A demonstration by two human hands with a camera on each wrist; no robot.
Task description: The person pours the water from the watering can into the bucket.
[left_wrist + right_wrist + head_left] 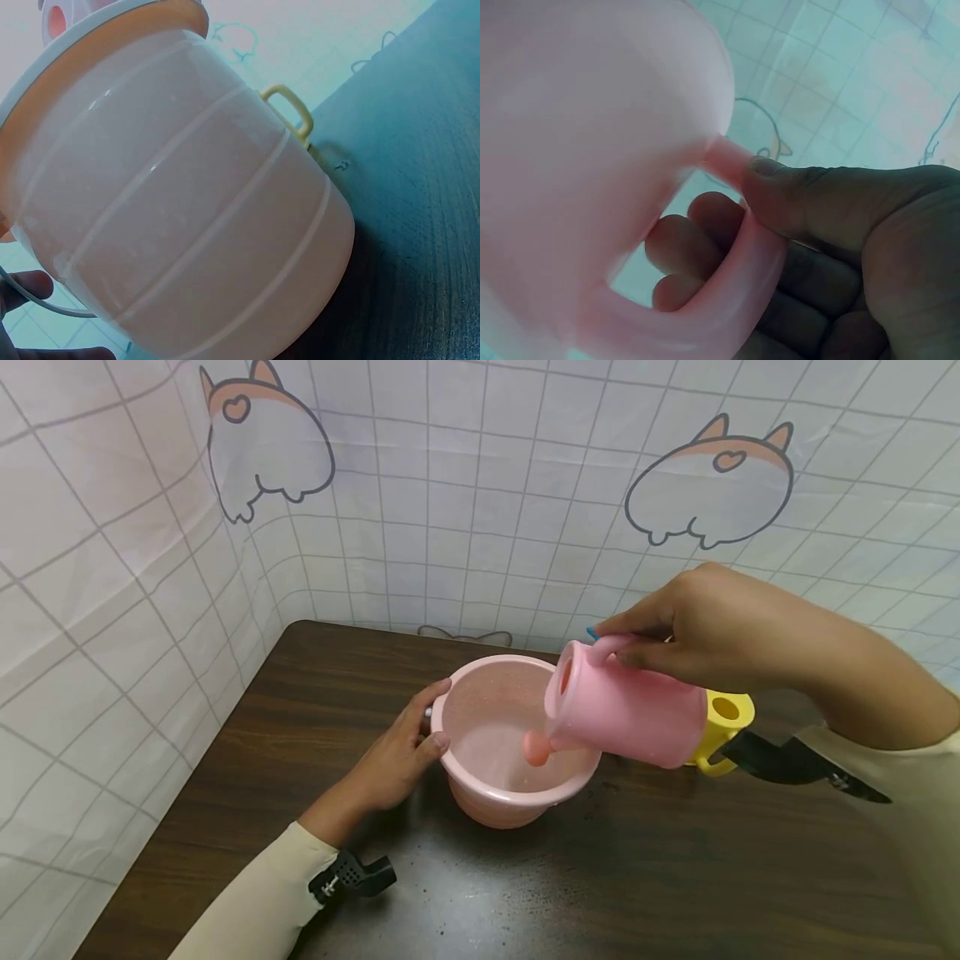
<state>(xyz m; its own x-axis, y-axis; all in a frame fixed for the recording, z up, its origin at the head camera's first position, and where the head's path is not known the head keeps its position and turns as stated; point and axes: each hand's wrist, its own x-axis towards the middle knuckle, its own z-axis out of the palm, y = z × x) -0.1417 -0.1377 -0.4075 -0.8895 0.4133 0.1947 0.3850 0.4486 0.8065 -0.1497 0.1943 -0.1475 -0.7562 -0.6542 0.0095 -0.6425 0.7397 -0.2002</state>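
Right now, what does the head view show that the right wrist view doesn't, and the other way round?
Only the head view shows the pink bucket on the dark table, the left hand holding its rim, and a yellow cup behind. Only the right wrist view shows fingers curled through the handle. Both show the right hand gripping the pink watering can, and the tiled backdrop.

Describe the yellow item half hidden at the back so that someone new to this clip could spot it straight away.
Start at the dark wooden table and find the pink bucket near its middle. To the right of the bucket, behind the tilted pink watering can that the right hand holds by its handle, a yellow watering can peeks out. It is the only yellow thing among pink ones, with a round hole on top.
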